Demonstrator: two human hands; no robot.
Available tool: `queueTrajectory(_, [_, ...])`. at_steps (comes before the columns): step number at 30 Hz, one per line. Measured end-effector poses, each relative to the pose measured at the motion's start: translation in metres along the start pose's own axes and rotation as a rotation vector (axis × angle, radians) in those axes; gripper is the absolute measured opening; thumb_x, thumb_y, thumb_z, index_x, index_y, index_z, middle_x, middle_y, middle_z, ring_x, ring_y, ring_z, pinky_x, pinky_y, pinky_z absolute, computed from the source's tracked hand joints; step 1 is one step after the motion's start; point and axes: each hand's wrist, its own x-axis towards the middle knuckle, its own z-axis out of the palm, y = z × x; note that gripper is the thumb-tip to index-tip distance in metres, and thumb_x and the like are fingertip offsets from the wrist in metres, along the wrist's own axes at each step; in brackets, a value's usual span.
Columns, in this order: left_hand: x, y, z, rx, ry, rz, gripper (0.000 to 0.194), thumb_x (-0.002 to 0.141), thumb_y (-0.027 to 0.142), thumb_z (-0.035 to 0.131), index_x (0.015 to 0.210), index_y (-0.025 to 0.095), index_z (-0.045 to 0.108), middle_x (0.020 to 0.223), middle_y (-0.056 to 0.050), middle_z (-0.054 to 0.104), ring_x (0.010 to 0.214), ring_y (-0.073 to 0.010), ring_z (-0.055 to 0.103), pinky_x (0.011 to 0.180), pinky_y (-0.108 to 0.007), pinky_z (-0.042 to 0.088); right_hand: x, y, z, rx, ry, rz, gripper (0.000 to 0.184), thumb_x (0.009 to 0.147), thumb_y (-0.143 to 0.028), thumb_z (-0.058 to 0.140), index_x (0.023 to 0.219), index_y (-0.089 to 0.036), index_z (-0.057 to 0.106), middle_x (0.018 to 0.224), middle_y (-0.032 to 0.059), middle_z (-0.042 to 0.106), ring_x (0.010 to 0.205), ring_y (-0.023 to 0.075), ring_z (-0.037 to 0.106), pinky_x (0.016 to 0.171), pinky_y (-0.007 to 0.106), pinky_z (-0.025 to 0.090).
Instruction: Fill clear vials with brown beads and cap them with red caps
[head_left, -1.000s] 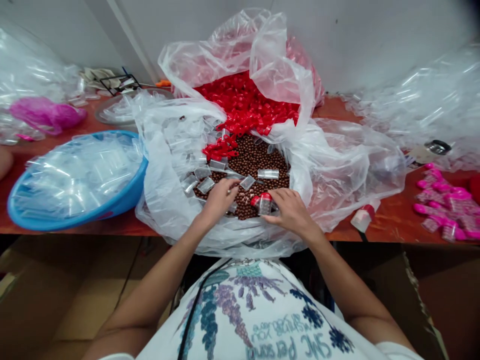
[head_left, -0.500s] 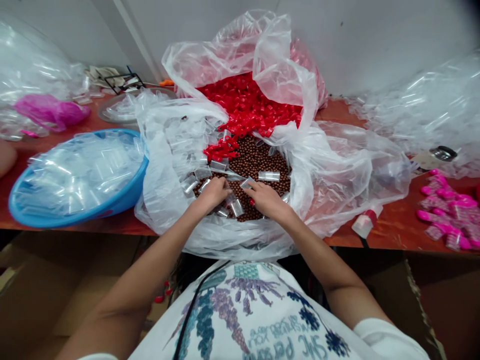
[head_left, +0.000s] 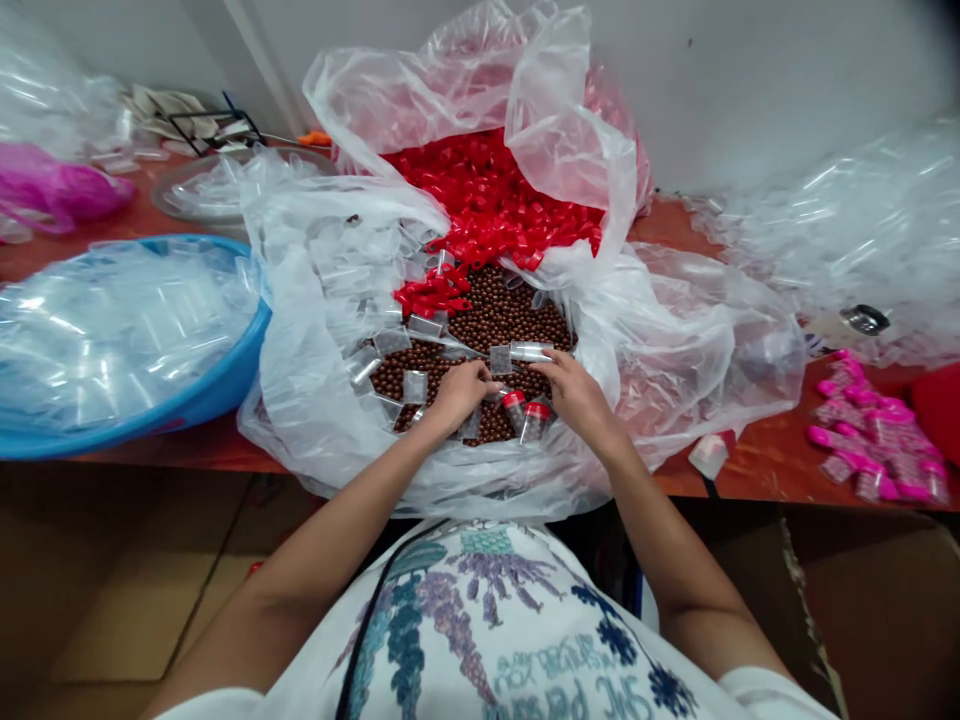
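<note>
Over a heap of brown beads in an open plastic bag, both my hands are at work. My left hand is closed in a pinch low over the beads; what its fingers hold, if anything, I cannot make out. With thumb and fingertips my right hand grips the right end of a clear plastic tube lying on the beads. Between the hands lie two tubes with red caps. More clear tubes are scattered on the left. Loose red plastic pieces lie at the heap's upper left.
Behind the beads stands a bag of red plastic pieces. A blue basin of clear plastic parts is at left. Pink-capped tubes and a small clear container lie at right on the red table.
My left hand has moved right. My right hand has shifted right and now touches a clear tube. Two red-capped tubes now show between my hands. The view has shifted slightly.
</note>
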Motion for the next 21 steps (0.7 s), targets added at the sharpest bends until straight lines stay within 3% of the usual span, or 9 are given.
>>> queueTrajectory(4, [0.004,-0.001,0.013,-0.241,-0.049,-0.021,0.015,0.066,0.028,0.073,0.068,0.018,0.062,0.056,0.000,0.059,0.054,-0.0152,0.053,0.055,-0.026,0.038,0.005,0.005,-0.008,0.038,0.034,0.014,0.045,0.084,-0.004,0.035,0.113,-0.022,0.064,0.129,0.0088,0.054,0.120,0.0190,0.051,0.102,0.039,0.043])
queueTrajectory(9, [0.008,-0.006,0.021,-0.650,-0.178,-0.146,0.027,0.064,0.031,0.078,0.070,0.015,0.057,0.052,0.001,0.057,0.044,-0.0118,0.053,0.045,-0.023,0.043,0.019,0.004,-0.007,0.081,0.047,0.015,0.042,0.085,-0.006,0.034,0.112,-0.018,0.064,0.129,0.0117,0.053,0.121,0.0193,0.050,0.103,0.039,0.042])
queueTrajectory(21, [0.002,-0.010,0.007,-1.119,-0.199,-0.304,0.026,0.069,0.025,0.076,0.081,0.013,0.056,0.060,-0.001,0.062,0.050,-0.0103,0.061,0.049,-0.020,0.053,0.072,0.014,0.013,0.251,0.060,0.034,0.040,0.083,-0.009,0.039,0.111,-0.020,0.065,0.117,0.0074,0.060,0.111,0.0168,0.056,0.099,0.036,0.043])
